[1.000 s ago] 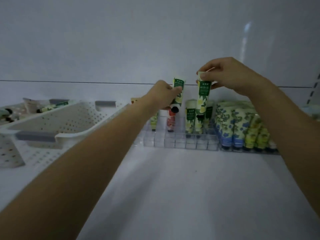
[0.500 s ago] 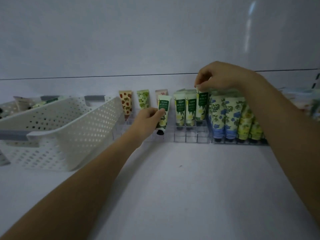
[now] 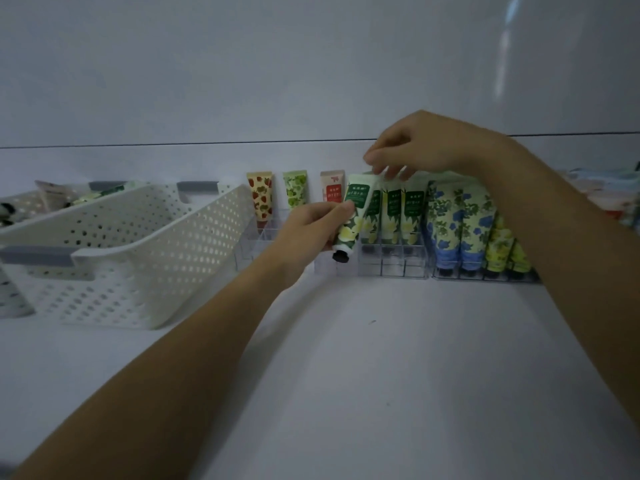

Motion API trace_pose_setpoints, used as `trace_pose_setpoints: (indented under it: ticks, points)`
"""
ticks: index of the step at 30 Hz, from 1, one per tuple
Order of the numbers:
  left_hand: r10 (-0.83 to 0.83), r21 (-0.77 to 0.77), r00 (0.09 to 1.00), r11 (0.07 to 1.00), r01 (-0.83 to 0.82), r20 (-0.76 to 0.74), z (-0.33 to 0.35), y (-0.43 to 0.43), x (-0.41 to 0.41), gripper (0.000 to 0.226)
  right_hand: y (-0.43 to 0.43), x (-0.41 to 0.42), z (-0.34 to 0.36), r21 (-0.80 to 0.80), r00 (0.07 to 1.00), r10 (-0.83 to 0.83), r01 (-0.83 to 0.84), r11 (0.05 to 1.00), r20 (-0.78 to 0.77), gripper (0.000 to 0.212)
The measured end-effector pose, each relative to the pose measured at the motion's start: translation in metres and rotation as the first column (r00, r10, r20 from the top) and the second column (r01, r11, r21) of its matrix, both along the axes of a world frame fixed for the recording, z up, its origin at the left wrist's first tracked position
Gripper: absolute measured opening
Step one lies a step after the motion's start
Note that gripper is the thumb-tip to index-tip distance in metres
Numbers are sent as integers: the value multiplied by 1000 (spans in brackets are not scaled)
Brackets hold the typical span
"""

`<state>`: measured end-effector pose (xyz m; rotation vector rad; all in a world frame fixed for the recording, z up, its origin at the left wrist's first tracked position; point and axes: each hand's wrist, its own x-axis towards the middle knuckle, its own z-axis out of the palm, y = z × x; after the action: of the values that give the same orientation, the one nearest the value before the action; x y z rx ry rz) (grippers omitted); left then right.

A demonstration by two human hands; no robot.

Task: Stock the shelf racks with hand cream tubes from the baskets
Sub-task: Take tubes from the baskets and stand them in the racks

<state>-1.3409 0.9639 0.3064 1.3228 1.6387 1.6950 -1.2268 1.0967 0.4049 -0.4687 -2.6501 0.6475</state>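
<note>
**Left hand holds green tube at rack, right hand above row**

Left hand (image 3: 311,225), centre of frame, grip clamped on a green-and-white hand cream tube (image 3: 355,216). Tube tilted, black cap (image 3: 340,256) down and lower left, crimped end up and right. Cap hangs just in front of the clear rack (image 3: 394,266), not in a slot yet. Tube's top end sits just below the right hand's fingertips (image 3: 372,161); cannot tell if they touch.

Right hand (image 3: 426,147), upper centre-right, fingers curled down with tips close together over the row of matching green tubes (image 3: 393,211); cannot tell if it pinches anything. Those tubes stand upright, caps down, in the rack slots just right of the held tube.

Further right in frame: blue floral tubes (image 3: 460,226) and yellow-green tubes (image 3: 498,249) packed upright in a second clear rack (image 3: 485,276), touching the first rack's right side. Right forearm covers part of that area.

Behind the left hand: strawberry tube (image 3: 259,197), green-print tube (image 3: 295,188), and a pink tube with red label (image 3: 331,187), upright along the back, apart from each other.

Left of frame: white perforated basket (image 3: 138,258) with grey handles, tilted, on the white shelf (image 3: 381,375). Second basket (image 3: 24,206) at far left holds a few tubes, blurred.
</note>
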Motion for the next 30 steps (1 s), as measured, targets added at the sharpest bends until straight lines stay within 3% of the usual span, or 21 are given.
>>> trace_pose_setpoints:
  ticks: [3,7,10,12,14,17,23,30]
  points:
    - [-29,9,1000,1000,29,11,-1,-2,4,24,-5,-1,-3,-92,993,70,-61,994,94,19]
    - [-5,-2,999,1000,5,-36,-2,-4,6,28,-7,0,-4,-117,995,78,-69,991,69,20]
    - [95,-28,977,994,-102,-191,-4,-4,6,22,-7,2,-2,-66,999,40,-38,997,19,23]
    - [193,-58,872,968,-244,-449,-8,-4,4,24,-5,3,0,14,1000,-4,4,1000,-31,25]
    - [225,-81,706,925,-371,-672,-15,-4,-3,34,-1,4,0,86,996,-49,55,995,-69,23]
    - [112,-197,543,855,-479,-833,-25,-3,-14,44,4,6,-2,85,994,-72,79,993,-85,19]
    - [46,-260,534,836,-484,-844,-25,-2,-12,46,6,3,-11,89,998,-65,64,994,8,13]
    - [45,-264,530,830,-492,-847,-24,-1,-12,47,-4,-14,-20,285,992,-80,49,957,99,25]
